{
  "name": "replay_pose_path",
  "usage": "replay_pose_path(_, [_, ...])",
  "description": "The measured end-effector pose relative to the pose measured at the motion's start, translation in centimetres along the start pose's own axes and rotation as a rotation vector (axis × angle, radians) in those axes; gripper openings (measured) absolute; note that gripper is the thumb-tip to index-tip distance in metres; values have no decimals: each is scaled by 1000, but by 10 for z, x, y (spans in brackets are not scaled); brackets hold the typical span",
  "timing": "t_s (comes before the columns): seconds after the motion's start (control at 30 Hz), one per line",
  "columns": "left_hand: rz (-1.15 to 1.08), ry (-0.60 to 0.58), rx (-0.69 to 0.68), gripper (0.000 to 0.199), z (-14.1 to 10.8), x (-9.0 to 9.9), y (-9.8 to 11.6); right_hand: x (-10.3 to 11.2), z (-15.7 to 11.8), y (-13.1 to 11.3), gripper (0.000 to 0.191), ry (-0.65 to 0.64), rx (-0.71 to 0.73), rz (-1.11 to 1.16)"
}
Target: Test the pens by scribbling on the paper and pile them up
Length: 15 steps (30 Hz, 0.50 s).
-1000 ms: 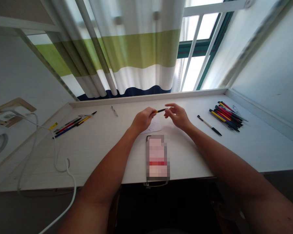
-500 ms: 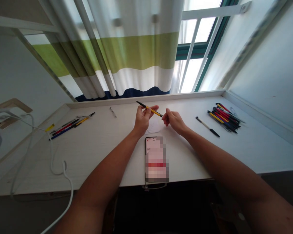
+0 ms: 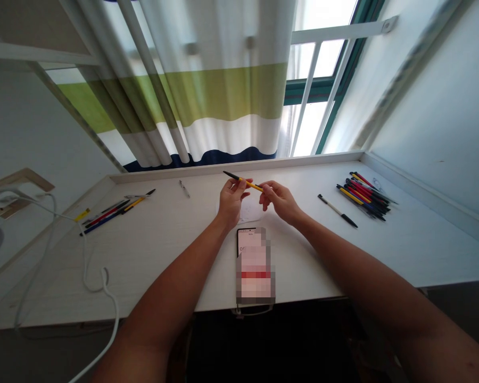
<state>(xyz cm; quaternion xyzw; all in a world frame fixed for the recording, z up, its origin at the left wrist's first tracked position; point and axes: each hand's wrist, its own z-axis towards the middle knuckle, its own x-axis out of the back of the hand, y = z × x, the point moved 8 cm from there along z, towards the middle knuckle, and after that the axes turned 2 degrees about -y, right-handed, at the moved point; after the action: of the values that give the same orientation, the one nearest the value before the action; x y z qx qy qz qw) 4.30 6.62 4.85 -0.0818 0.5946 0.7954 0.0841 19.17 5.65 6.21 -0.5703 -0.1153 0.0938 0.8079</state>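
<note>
A yellow pen point(image 3: 254, 185) with a black grip end is held above the desk, its black tip pointing up and to the left. My left hand point(image 3: 231, 201) is closed round its middle, thumb and fingers pinching it. At the pen's other end my right hand point(image 3: 277, 200) has its thumb and fingertips closed on the barrel, hiding that end. Beneath the hands lies a white sheet of paper point(image 3: 249, 211) with faint marks. Just in front of it is a phone point(image 3: 255, 266), its screen partly blurred out.
Right of my hands lie a white pen with black ends point(image 3: 337, 211) and a heap of several coloured pens point(image 3: 365, 196). To the left are a small group of pens point(image 3: 112, 215), a lone grey pen point(image 3: 184, 189) and a white cable point(image 3: 115, 303). A curtain point(image 3: 223, 96) hangs behind the desk.
My right hand has moved left onto the pen's end, which stood free of its fingers before. The left hand keeps its hold. The whole view has shifted slightly.
</note>
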Motion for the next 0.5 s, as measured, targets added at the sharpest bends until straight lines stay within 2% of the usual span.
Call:
replay_pose_path(0.13, [-155,-62,-15,34,-5,-20,-8,-4,-2,3,55,156,-22,148])
replay_pose_path(0.2, [-190,-64,-5,35,-7,-28,-11,-2,-2,3,52,191,-25,162])
replay_pose_path(0.4, [-199,-18,-6,34,-6,-25,-8,1,-3,-7,43,164,20,193])
replay_pose_path(0.5, [-220,-11,-4,35,-6,-26,-5,4,-5,-15,48,167,49,225])
